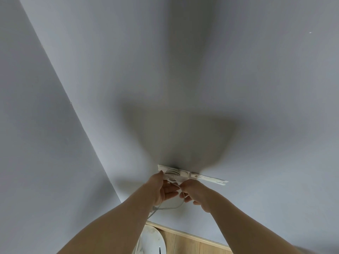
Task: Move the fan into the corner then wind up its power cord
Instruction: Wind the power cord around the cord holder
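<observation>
Both my hands are raised in front of a white, flat fan head [190, 176] seen edge-on near the wall. My left hand [162, 189] holds coiled loops of the white power cord [174, 206] against the fan's left end, fingers partly extended. My right hand [197, 194] pinches the cord just right of the left hand. A loop of cord hangs below the two hands and runs down behind my left forearm. The fan's round white base [152, 241] shows at the bottom, on the floor.
Pale grey walls [238, 88] fill the view, and they meet in a corner line [82, 129] running down the left. A strip of wooden floor [192, 242] and its skirting show at the bottom, right of the base.
</observation>
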Demonstrator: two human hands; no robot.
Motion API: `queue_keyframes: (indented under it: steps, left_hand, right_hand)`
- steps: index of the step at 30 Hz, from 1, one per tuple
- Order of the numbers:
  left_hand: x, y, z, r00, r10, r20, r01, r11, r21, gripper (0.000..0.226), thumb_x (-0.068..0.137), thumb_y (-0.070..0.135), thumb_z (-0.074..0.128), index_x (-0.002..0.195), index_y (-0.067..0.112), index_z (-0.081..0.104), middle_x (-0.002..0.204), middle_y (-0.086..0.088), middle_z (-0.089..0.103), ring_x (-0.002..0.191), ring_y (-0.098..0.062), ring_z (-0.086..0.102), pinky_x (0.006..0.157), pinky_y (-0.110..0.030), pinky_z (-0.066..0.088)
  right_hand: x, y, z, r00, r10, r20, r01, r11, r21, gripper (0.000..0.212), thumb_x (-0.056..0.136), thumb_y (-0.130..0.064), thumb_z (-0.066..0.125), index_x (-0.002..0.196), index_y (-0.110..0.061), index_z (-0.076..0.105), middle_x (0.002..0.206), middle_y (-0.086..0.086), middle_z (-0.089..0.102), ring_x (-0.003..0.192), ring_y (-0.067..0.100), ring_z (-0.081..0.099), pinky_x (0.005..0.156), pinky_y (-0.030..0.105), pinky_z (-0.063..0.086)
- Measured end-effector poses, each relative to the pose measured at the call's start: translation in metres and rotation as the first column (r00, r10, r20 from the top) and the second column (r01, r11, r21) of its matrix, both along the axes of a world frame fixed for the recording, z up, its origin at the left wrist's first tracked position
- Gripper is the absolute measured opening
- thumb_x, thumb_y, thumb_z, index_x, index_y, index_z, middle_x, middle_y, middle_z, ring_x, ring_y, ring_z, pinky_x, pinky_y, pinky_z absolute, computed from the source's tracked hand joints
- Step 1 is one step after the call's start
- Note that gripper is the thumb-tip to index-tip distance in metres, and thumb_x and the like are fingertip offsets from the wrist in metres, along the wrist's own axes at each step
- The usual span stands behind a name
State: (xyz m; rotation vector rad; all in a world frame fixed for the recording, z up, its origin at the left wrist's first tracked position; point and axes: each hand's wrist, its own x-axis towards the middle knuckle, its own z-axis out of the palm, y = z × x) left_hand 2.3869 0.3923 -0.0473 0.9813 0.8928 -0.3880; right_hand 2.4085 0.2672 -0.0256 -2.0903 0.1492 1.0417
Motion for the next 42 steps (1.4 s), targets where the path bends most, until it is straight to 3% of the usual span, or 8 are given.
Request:
queue_keyframes:
  steps: [8,14,18,22,26,31,37,42]
  left_hand:
    - [0.006,0.008,-0.004,0.998,-0.051,-0.04,0.056,0.992,0.115,0.047,0.102,0.038,0.03,0.117,0.004,0.058,0.102,-0.015,0.066,0.097,-0.026,0.061,0.085,-0.037,0.047]
    - [0.009,0.01,-0.007,0.994,-0.048,-0.101,0.073,0.963,0.261,0.044,0.1,0.04,0.038,0.082,0.005,0.058,0.079,-0.008,0.061,0.065,-0.018,0.057,0.061,-0.028,0.046]
    - [0.013,0.008,-0.006,0.992,-0.023,-0.123,0.064,0.938,0.341,0.041,0.099,0.039,0.041,0.08,0.006,0.056,0.071,-0.006,0.057,0.057,-0.016,0.052,0.058,-0.027,0.044]
    - [0.012,0.007,-0.004,0.992,-0.018,-0.124,0.062,0.931,0.361,0.041,0.099,0.038,0.041,0.078,0.006,0.056,0.067,-0.005,0.055,0.054,-0.015,0.049,0.056,-0.025,0.043]
    - [0.01,0.008,-0.004,0.994,-0.03,-0.108,0.069,0.925,0.373,0.041,0.099,0.039,0.041,0.078,0.007,0.056,0.068,-0.005,0.057,0.055,-0.014,0.052,0.056,-0.025,0.044]
    - [0.004,0.01,0.008,0.985,-0.115,-0.127,0.152,0.927,0.342,0.039,0.1,0.039,0.04,0.081,0.007,0.053,0.079,-0.006,0.06,0.067,-0.017,0.058,0.062,-0.03,0.047]
    - [0.002,0.017,0.01,0.978,-0.179,-0.106,0.208,0.873,0.44,0.033,0.099,0.036,0.044,0.105,0.005,0.055,0.084,-0.006,0.061,0.069,-0.016,0.059,0.061,-0.029,0.048]
    - [0.004,0.023,0.012,0.991,-0.12,-0.051,0.128,0.817,0.563,0.034,0.097,0.031,0.045,0.115,0.004,0.056,0.091,-0.008,0.059,0.076,-0.021,0.061,0.061,-0.029,0.048]
  right_hand:
    - [0.001,-0.001,-0.004,0.998,0.01,-0.064,-0.017,0.993,-0.115,0.05,0.095,-0.044,0.044,0.059,-0.009,0.045,0.054,0.001,0.032,0.047,0.013,0.033,0.061,0.025,0.047]
    - [0.006,-0.022,-0.007,0.988,0.102,0.113,-0.062,0.949,-0.308,0.043,0.095,-0.035,0.048,0.06,-0.01,0.055,0.053,-0.002,0.041,0.045,0.011,0.034,0.047,0.018,0.029]
    - [0.014,-0.024,-0.015,0.977,0.129,0.167,-0.06,0.928,-0.367,0.028,0.09,-0.016,0.046,0.105,-0.004,0.066,0.088,0.003,0.068,0.071,0.017,0.055,0.06,0.022,0.04]
    - [0.012,-0.032,-0.022,0.945,0.217,0.247,-0.08,0.88,-0.468,0.019,0.096,-0.024,0.043,0.105,-0.012,0.055,0.094,0.003,0.054,0.086,0.022,0.051,0.073,0.026,0.039]
    - [0.014,-0.044,-0.017,0.905,0.21,0.371,0.032,0.834,-0.55,0.038,0.096,-0.046,0.041,0.112,-0.016,0.057,0.108,0.002,0.068,0.104,0.022,0.064,0.077,0.028,0.043]
    - [0.014,-0.036,-0.008,0.851,0.007,0.525,0.227,0.896,-0.38,0.035,0.101,-0.028,0.038,0.118,-0.005,0.057,0.117,0.012,0.065,0.11,0.033,0.061,0.084,0.034,0.047]
    - [0.01,-0.019,0.0,0.764,-0.187,0.618,0.33,0.936,-0.126,0.035,0.101,-0.022,0.033,0.103,0.002,0.059,0.098,0.019,0.064,0.088,0.035,0.057,0.069,0.029,0.037]
    - [0.015,-0.004,0.01,0.759,-0.513,0.402,0.479,0.857,0.189,0.027,0.092,-0.007,0.036,0.081,0.001,0.059,0.068,0.009,0.05,0.065,0.027,0.044,0.06,0.03,0.035]
